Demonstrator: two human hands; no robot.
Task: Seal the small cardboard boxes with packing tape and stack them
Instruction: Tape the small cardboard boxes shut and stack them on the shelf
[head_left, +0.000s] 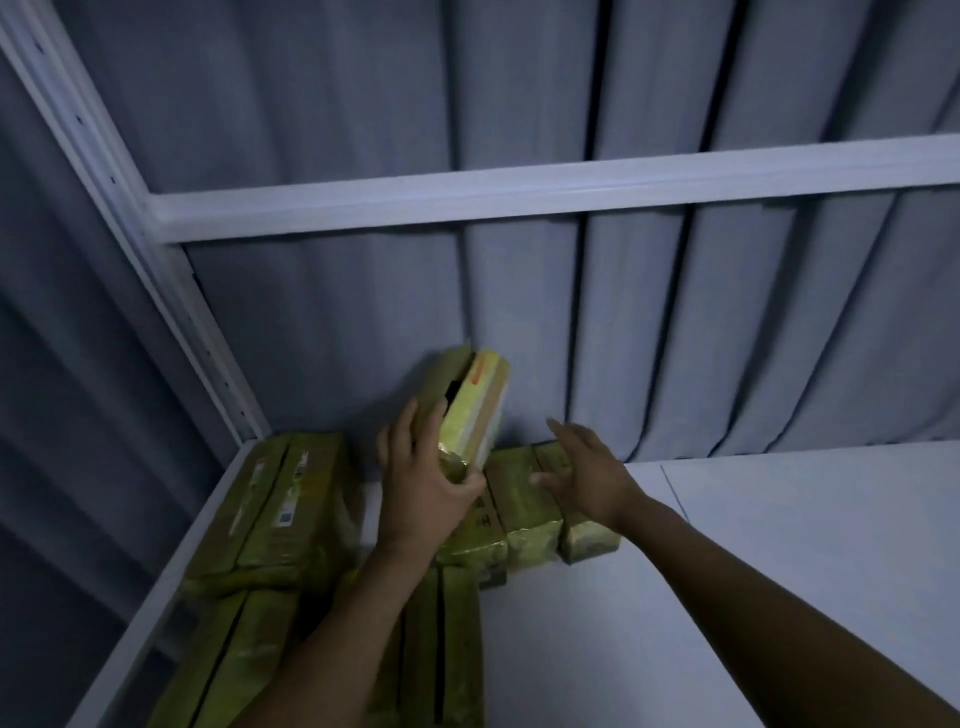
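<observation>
Step in hand: stacking, I'd judge. The box held up already shines with tape.
Held box (475, 410): raised on end and tilted, up against the grey curtain (727, 338); a dark gap shows along its upper left edge, and I cannot tell whether a flap is loose there.
Left hand (421, 483): grips the held box from below, fingers and thumb wrapped round its lower end; the box stands at one o'clock from it.
Right hand (582, 467): empty, fingers spread and straight, at four o'clock from the held box and near it, over the row of boxes (524, 514). Whether it touches them I cannot tell.
Left stack (280, 509): taped boxes piled at nine o'clock from the left hand, in the corner of the white shelf (779, 545).
Next move calls for: lowering the box flat onto the row, squared to its neighbours, with the free hand steadying them.
</observation>
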